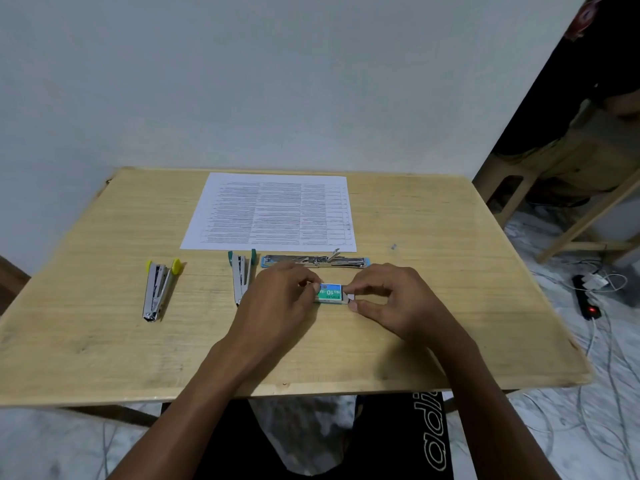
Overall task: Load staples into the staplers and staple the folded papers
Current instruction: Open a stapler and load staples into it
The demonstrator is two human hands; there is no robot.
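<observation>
Wooden counter (104, 341), front centre: one staple box (330, 293), green-and-blue, lying flat. Left hand (277, 296) pinches its left end; right hand (398, 296) pinches the white tray at its right end.
Behind: blue stapler (315, 261), opened flat.
Left: teal stapler (240, 275); farther left, yellow stapler (159, 289).
Rear: printed sheet (270, 213).

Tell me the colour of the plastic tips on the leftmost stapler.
Yellow tips on the leftmost stapler; the head view shows them best.
</observation>
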